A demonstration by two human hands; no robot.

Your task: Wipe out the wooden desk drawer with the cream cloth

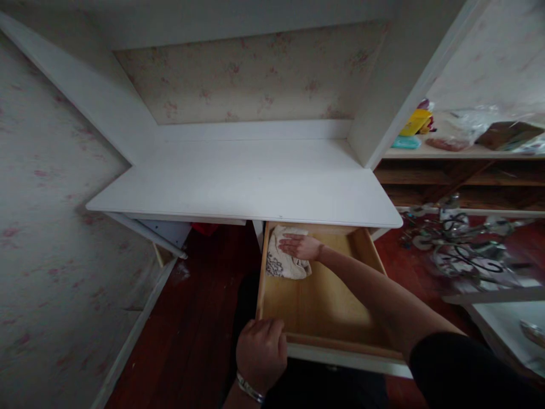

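A shallow wooden drawer (317,309) is pulled out from under the white desk. Inside it, against the left wall, lies a pale cloth (289,268) with a dark pattern along one edge. My right hand (300,247) rests on this cloth, fingers stretched out and lying flat; its thumb is hidden. My left hand (261,352), with a bracelet at the wrist, is closed over the drawer's front left corner.
The white desktop (255,182) overhangs the drawer, with upright side panels around it. At right, a chandelier (464,244) with curved arms lies low near the red floor (191,318). Behind it, a wooden shelf unit (430,152) holds bags and a yellow item (415,122).
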